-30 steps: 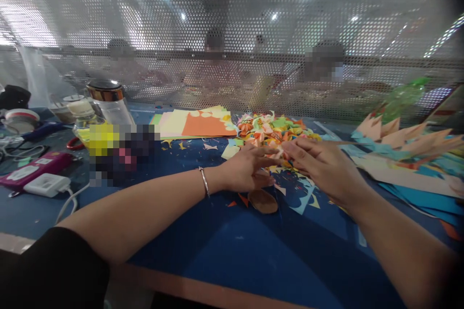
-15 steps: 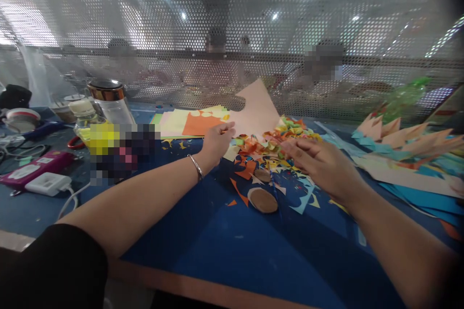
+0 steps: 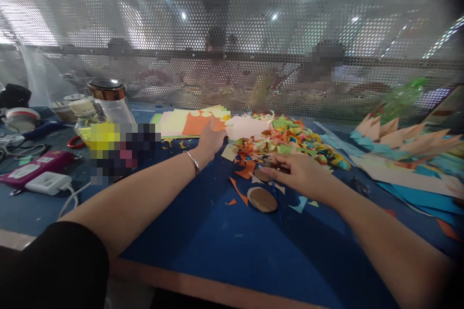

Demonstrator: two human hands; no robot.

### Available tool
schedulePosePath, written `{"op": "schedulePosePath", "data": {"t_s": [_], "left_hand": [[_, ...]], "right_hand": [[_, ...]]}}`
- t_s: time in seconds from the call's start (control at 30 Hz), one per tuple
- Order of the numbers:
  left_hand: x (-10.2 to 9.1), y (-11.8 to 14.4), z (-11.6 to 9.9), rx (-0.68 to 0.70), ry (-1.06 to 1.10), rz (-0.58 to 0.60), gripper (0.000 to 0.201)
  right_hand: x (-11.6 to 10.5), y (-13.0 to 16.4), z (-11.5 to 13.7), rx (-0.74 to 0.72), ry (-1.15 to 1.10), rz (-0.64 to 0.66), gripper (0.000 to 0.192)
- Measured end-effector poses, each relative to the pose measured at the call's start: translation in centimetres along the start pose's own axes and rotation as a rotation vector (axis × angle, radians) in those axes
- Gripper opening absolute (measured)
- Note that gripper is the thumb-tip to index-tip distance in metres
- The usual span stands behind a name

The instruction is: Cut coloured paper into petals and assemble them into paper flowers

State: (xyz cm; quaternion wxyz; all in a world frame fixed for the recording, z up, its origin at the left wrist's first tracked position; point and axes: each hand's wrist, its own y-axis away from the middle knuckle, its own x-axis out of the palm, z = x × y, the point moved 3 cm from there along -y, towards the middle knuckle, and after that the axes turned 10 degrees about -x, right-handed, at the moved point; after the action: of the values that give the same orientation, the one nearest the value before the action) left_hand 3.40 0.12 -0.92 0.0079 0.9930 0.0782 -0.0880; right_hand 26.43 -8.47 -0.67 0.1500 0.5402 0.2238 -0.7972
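A pale pink paper sheet (image 3: 246, 127) lies low against the heap of coloured paper scraps (image 3: 293, 137). At its left edge is my left hand (image 3: 210, 141), blurred, close to an orange sheet (image 3: 195, 124) on the paper stack; whether it grips the pink sheet is unclear. My right hand (image 3: 295, 171) reaches down to the front of the heap, its fingers closed around something dark that I cannot make out. Under its fingertips is a small brown disc (image 3: 261, 174). A larger brown disc (image 3: 263, 200) and a thin blue stick (image 3: 278, 205) lie nearer to me.
On the left stand a yellow-filled bottle (image 3: 85, 116) and a clear jar with a copper-coloured lid (image 3: 108, 99), near a magenta box (image 3: 47, 169) and a white charger (image 3: 49, 183). Folded paper spikes (image 3: 402, 137) lie on the right. A perforated screen (image 3: 239, 19) closes the back.
The pink sheet has come down from upright onto the scrap heap. My left hand has shifted slightly left; my right hand has moved down and left to the small disc.
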Motion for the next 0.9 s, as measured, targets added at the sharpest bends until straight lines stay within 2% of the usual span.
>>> {"op": "schedulePosePath", "data": {"t_s": [0.07,0.13,0.17,0.23,0.27,0.37,0.43,0.53,0.6,0.67,0.9], "left_hand": [[-0.4,-0.1,-0.2,0.078,-0.178,-0.074,0.072],[-0.8,0.2,-0.8,0.237,-0.404,-0.147,0.061],[-0.9,0.4,-1.2,0.330,-0.512,-0.143,0.053],[-0.6,1.1,-1.8,0.476,-0.726,-0.024,0.035],[-0.5,1.4,-1.8,0.497,-0.825,0.056,0.027],[-0.2,2.1,-1.4,0.448,-0.990,0.211,0.019],[-0.1,2.2,-1.1,0.432,-1.021,0.216,0.034],[0.0,1.8,-0.6,0.405,-1.067,0.181,0.073],[0.1,1.2,-0.2,0.368,-1.062,0.186,0.091],[0.2,0.6,0.2,0.350,-1.014,0.208,0.093],[0.3,-0.5,-0.1,0.422,-0.866,0.200,0.076]], "right_hand": [[0.4,0.0,-0.2,0.004,0.003,-0.006,0.062],[0.8,0.0,-0.4,0.007,0.026,-0.027,0.056],[1.0,-0.1,-0.5,0.009,0.041,-0.033,0.052],[1.3,-0.1,-0.7,0.017,0.057,-0.032,0.044],[1.5,-0.1,-0.7,0.024,0.052,-0.024,0.041],[1.5,-0.1,-0.8,0.046,0.024,-0.013,0.036],[1.5,-0.1,-1.0,0.062,0.012,-0.017,0.034],[1.6,0.0,-1.3,0.087,-0.009,-0.024,0.034],[1.8,0.0,-1.5,0.082,-0.041,-0.021,0.035],[1.8,0.0,-1.5,0.073,-0.055,-0.018,0.036],[1.8,0.0,-1.3,0.090,-0.040,0.002,0.037]]}}
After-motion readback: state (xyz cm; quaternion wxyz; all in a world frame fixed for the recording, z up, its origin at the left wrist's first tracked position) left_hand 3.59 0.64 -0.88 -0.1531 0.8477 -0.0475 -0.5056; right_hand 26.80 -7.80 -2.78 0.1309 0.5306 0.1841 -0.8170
